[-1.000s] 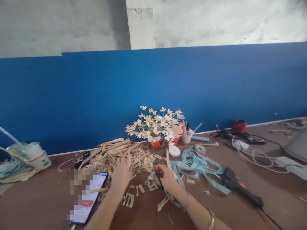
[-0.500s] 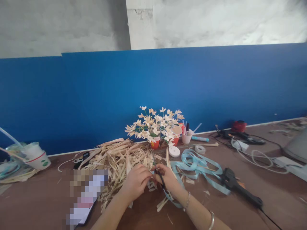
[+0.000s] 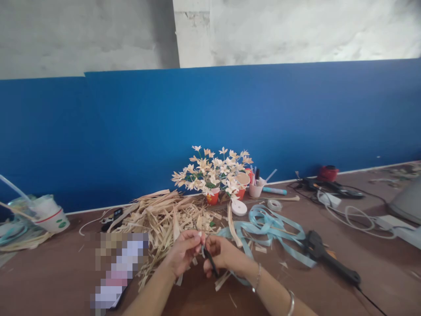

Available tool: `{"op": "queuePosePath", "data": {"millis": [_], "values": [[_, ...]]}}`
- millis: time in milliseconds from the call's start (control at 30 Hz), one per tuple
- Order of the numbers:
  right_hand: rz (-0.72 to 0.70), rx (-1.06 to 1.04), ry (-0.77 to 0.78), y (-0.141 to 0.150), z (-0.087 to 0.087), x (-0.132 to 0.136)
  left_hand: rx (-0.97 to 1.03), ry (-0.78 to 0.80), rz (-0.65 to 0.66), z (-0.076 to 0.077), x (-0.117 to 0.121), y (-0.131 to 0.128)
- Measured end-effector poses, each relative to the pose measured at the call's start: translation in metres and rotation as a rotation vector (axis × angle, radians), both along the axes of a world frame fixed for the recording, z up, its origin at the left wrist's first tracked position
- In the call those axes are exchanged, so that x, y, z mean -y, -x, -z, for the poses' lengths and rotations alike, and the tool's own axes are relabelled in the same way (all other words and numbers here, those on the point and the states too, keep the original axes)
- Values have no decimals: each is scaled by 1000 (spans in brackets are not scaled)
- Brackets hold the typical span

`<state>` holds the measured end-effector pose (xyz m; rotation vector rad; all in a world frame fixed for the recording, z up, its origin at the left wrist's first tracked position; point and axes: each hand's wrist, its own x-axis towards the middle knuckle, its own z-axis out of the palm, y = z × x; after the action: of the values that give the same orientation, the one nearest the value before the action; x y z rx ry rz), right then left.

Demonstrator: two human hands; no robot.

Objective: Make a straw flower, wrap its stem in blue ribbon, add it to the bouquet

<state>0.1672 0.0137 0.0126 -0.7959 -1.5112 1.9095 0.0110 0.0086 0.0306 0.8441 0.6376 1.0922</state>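
My left hand (image 3: 184, 252) is closed in a pinch on a small whitish piece (image 3: 199, 234), too small to name surely. My right hand (image 3: 221, 254) is closed round the black handles of a pair of scissors (image 3: 210, 260), whose blades point up and away toward the left fingertips. The two hands are almost touching. Just beyond and to the left of them spreads a heap of dry pale husk strips (image 3: 158, 224). Light blue ribbon (image 3: 276, 226) lies loosely coiled to the right of my right hand.
Cream flowers stand in red cups (image 3: 212, 197) by the blue partition (image 3: 131, 131). A white disc (image 3: 239, 208), a tape roll (image 3: 274, 205) and a cup of pens (image 3: 255, 188) are nearby. A black corded tool (image 3: 332, 261) lies right, a blurred phone-like object (image 3: 121, 272) left.
The scissors have swung from pointing up between the hands to a lower slant near the left fingertips. My left hand has turned, and its pinched fingertips now show a whitish piece.
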Motion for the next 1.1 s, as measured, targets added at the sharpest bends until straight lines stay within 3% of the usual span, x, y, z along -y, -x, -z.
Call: {"op": "queuePosePath", "data": {"millis": [100,167,267,333,433,567,667,767,900,1100], "values": [[21,18,0,-1,-1,-2,7,15,-41,-2,-2,1],[174,105,-102,-2,1,-6,-38,41,-97,-1,-6,3],[461,302,-414,-8,3,-15,-216,44,-245,4,-14,5],[575,465,-643,-15,4,-21,-395,1,-309,7,-18,5],[605,710,-836,-24,8,-29,-663,-86,-332,8,-19,4],[555,867,-847,-29,19,-34,-851,-282,-323,5,-15,1],[569,859,-840,-28,20,-33,-914,-445,-314,7,-13,-1],[621,697,-927,-23,11,-26,-960,-563,-313,12,-13,-2],[535,467,-989,-12,-1,-13,-1036,-672,-314,19,-12,-4],[558,485,-1043,-6,6,-8,-1201,-748,-318,14,-3,-7]]}}
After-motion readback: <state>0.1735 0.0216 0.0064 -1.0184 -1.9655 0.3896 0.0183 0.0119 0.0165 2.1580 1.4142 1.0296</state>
